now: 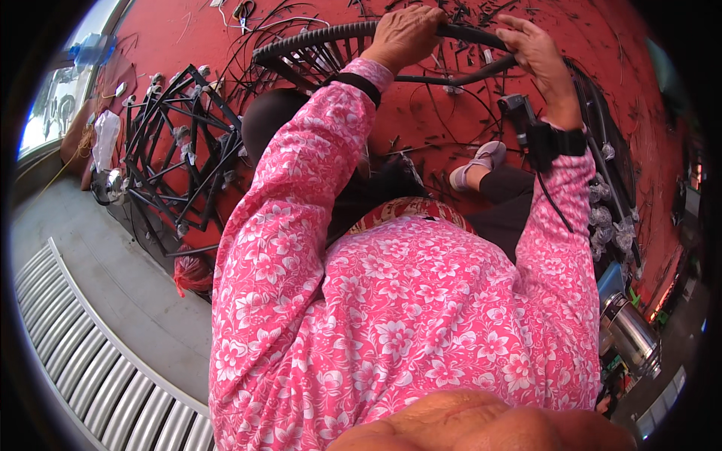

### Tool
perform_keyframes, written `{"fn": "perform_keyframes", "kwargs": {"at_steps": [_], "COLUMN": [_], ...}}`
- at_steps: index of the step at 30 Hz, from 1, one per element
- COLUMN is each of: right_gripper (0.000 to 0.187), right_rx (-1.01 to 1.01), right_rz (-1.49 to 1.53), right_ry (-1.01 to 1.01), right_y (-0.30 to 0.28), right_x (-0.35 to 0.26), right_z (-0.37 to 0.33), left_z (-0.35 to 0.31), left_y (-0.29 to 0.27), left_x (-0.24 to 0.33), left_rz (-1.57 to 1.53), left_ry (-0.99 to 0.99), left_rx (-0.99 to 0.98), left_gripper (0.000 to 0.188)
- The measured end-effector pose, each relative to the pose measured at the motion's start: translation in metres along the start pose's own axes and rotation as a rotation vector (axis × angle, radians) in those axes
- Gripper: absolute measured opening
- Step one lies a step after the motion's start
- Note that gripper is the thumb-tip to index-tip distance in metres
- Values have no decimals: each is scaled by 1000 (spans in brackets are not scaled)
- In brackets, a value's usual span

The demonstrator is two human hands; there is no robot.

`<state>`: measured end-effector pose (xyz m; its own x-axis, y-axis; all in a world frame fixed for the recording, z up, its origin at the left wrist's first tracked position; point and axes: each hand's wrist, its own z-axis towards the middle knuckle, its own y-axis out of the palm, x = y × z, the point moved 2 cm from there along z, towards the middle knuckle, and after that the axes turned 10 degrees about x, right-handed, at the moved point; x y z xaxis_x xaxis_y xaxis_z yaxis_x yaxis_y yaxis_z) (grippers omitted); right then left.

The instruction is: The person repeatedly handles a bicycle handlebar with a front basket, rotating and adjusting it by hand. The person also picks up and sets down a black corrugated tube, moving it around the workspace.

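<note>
A black curved tubular frame [474, 34], with dark strips wound side by side along its left part, is held up in front of me. Closed over its top bar is my left hand [408, 36]. My right hand [535, 62] is beside the right end of the frame, its fingers stretched and apart, the tips close to the bar. Whether those tips touch it I cannot tell. Around my right wrist sits a black strapped device [553, 143], and a black band [359, 89] circles the left one.
Black metal frames [180, 150] with clear plastic wrapping are stacked at left, near a red bag [192, 272]. More wrapped black tubes [602, 143] lie at right. Dark scraps and strips litter the red floor [451, 128]. A slatted metal rack [105, 361] and a steel flask [630, 327] stand nearer me.
</note>
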<state>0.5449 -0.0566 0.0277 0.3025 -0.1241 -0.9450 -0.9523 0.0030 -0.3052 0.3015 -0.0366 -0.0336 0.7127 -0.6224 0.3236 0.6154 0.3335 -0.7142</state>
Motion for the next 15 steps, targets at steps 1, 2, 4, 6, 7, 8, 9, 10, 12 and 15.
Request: {"fn": "perform_keyframes", "kwargs": {"at_steps": [1,2,4,6,7,8,9,10,12,15], "right_gripper": [51,52,54,42,37,33,29,27,24,37], "right_rx": [-11,-40,-95,-53,21,34,94,165,343,888], "right_rz": [24,-74,-166,-337,-424,-444,-549,-451,-650,-660], "right_ry": [24,28,119,223,262,307,336,291,268,76], "right_y": [-17,-31,-59,-96,-118,-150,-186,-225,-325,-487], "right_x": [-8,-15,-21,-23,-19,-19,-15,-10,-7,-19], "right_z": [-20,-40,-84,-113,-125,-137,-143,-153,-171,-194], "left_z": [6,12,20,26,27,28,28,26,17,0], "left_y": [-3,-6,-17,-33,-45,-57,-70,-82,-107,-145], "left_x": [-10,-17,-38,-67,-84,-103,-122,-141,-176,-221], "left_rz": [-163,-159,-174,-159,-163,-163,-216,-267,-272,43], "left_ry": [-67,-68,-111,-125,-142,-158,-229,-299,-402,-300], "left_rx": [-45,-40,-13,0,21,45,55,67,120,257], "left_gripper": [26,30,30,33,35,37,39,41,41,37]}}
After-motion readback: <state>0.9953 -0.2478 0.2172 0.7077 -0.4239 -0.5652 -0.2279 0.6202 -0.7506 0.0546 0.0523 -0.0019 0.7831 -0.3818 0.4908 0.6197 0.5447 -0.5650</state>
